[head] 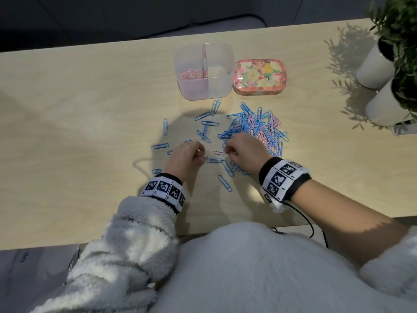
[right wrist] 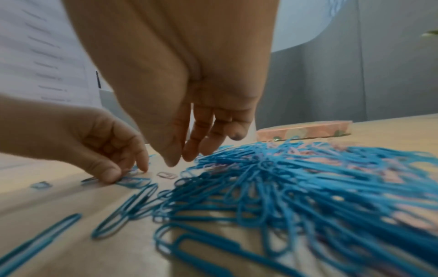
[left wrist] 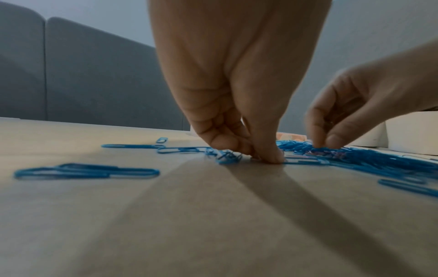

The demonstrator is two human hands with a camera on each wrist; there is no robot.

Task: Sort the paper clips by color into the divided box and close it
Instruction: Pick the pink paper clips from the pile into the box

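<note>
Left hand (head: 185,157) fingers pinch at a clip (head: 212,160) on the table (head: 90,109); right hand (head: 242,150) fingers hang loosely curled. Best to lift pink clips singly, clear of the blue tangle.

Clear divided box (head: 204,73) open, pink clips (head: 191,75) in left compartment; floral lid (head: 259,74) beside; blue/pink clip pile (head: 255,127) in front.

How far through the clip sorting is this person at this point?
Early. Done: some pink clips lie in the left compartment of the clear divided box; the right one looks empty. In hand: left hand pinches at clips on the table, right hand works the mixed pile. Left: most blue clips, remaining pink ones, and the floral lid.
</note>
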